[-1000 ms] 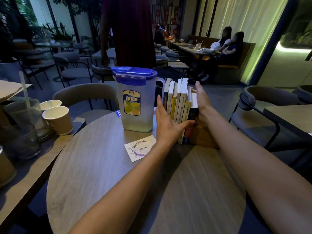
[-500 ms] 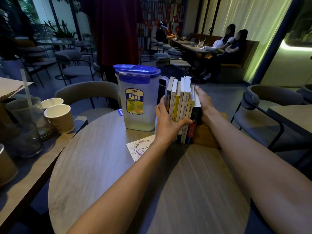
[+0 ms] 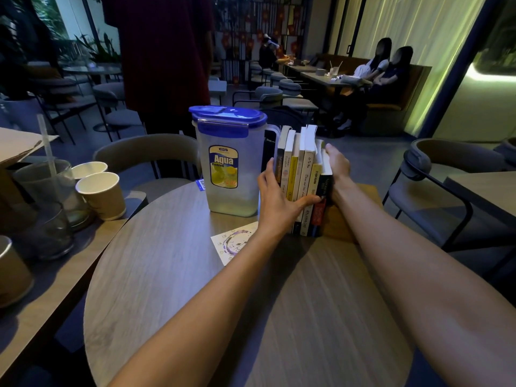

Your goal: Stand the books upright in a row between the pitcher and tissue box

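Paperback books (image 3: 303, 180): upright row, just right of the pitcher (image 3: 229, 169); tissue box (image 3: 365, 195) beyond. Likely light, stiff together, slippery singly; clamp the outer covers. Left hand (image 3: 279, 202), right hand (image 3: 339, 166): fingers flat, pressing the row's ends.

Bare left forearm (image 3: 217, 280), bare right forearm (image 3: 405, 247), bare left hand (image 3: 279, 202), bare right hand (image 3: 339, 166)

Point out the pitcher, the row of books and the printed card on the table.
pitcher (image 3: 223, 171), head view, on its yellow label.
row of books (image 3: 307, 174), head view, on a white spine.
printed card (image 3: 229, 245), head view, on its printed face.
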`<move>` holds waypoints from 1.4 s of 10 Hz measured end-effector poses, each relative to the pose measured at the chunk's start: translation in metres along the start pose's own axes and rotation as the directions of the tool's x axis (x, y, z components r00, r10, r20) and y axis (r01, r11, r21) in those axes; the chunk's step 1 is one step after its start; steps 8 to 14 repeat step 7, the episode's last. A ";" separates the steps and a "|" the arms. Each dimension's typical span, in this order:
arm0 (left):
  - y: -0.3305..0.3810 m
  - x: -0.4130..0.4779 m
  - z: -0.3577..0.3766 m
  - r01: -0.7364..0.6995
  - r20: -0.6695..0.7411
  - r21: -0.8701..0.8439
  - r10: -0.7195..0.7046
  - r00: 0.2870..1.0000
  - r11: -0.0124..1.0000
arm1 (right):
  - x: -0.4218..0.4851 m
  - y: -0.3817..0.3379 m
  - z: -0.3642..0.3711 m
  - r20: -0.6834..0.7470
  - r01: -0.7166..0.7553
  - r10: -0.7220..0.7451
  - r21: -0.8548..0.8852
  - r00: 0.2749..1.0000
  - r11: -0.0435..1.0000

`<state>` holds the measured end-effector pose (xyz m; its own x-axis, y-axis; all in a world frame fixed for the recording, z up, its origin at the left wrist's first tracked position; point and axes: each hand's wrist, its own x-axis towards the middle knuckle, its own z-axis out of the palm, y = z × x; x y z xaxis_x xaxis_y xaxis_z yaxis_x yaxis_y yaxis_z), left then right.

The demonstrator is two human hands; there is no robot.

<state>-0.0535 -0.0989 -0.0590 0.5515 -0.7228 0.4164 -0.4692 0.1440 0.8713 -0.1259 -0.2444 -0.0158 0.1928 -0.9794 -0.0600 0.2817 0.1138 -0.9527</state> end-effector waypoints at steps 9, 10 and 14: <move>0.008 -0.013 -0.049 -0.054 -0.001 -0.030 0.054 0.999 0.998 | -0.041 -0.046 -0.013 0.198 0.372 -0.319 -0.357 0.927 0.857; 0.008 -0.013 -0.049 -0.054 -0.001 -0.030 0.054 0.999 0.998 | -0.041 -0.046 -0.013 0.198 0.372 -0.319 -0.357 0.927 0.857; 0.008 -0.013 -0.049 -0.054 -0.001 -0.030 0.054 0.999 0.998 | -0.041 -0.046 -0.013 0.198 0.372 -0.319 -0.357 0.927 0.857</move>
